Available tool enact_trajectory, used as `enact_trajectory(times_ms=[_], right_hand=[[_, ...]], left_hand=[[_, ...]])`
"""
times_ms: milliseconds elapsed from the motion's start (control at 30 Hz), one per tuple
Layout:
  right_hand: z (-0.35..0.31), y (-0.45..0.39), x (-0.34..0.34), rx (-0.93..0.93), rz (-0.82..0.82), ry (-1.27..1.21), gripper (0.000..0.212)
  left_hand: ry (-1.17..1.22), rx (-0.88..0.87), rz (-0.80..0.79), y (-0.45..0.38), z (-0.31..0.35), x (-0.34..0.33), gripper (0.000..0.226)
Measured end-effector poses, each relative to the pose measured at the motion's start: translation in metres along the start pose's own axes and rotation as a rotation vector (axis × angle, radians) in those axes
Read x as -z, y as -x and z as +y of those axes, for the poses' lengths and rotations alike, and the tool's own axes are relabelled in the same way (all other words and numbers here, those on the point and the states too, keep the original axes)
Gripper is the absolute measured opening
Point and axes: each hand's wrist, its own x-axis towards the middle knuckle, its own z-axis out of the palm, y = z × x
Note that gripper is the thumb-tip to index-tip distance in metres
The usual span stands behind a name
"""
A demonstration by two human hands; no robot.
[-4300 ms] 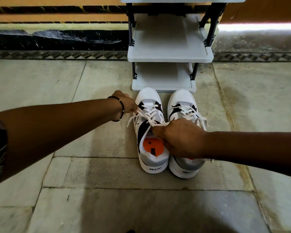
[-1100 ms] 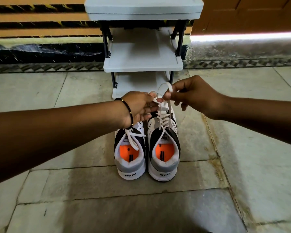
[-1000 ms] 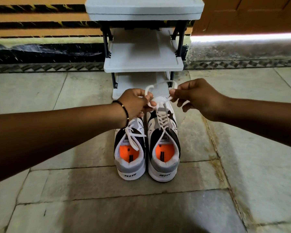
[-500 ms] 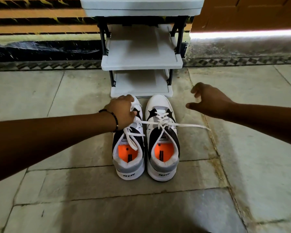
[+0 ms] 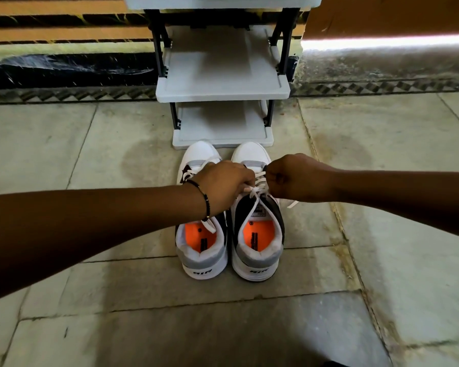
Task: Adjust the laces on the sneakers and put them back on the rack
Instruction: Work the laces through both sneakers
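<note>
Two white, grey and black sneakers with orange insoles stand side by side on the stone floor, toes toward the rack: the left sneaker (image 5: 202, 250) and the right sneaker (image 5: 259, 239). My left hand (image 5: 223, 185) and my right hand (image 5: 294, 178) are both closed on the right sneaker's white laces (image 5: 257, 193), fists close together above its tongue. A loose lace end trails out under my right wrist. My left forearm hides the middle of the left sneaker.
A grey shoe rack (image 5: 221, 87) with dark posts stands just beyond the toes, its lower and middle shelves bare. Behind it run a dark patterned skirting and an orange wall. Stone floor slabs surround the shoes.
Half a second ago my right hand hung open, away from the shoe, with the lace stretched sideways. It has come back and closed on the lace beside my left hand.
</note>
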Motion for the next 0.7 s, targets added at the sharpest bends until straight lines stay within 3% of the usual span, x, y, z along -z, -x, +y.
enact_trajectory(times_ms=[167, 367, 700], right_hand=[[0.008, 0.005, -0.001, 0.067, -0.084, 0.16, 0.023], [0.018, 0.007, -0.012, 0.037, -0.123, 0.182, 0.03], [0.015, 0.009, -0.012, 0.056, -0.122, 0.262, 0.02]], left_hand=[[-0.201, -0.019, -0.029, -0.003, -0.008, 0.006, 0.023], [-0.396, -0.07, -0.133, 0.007, -0.012, 0.008, 0.028], [-0.525, -0.089, -0.142, 0.006, -0.007, 0.016, 0.03]])
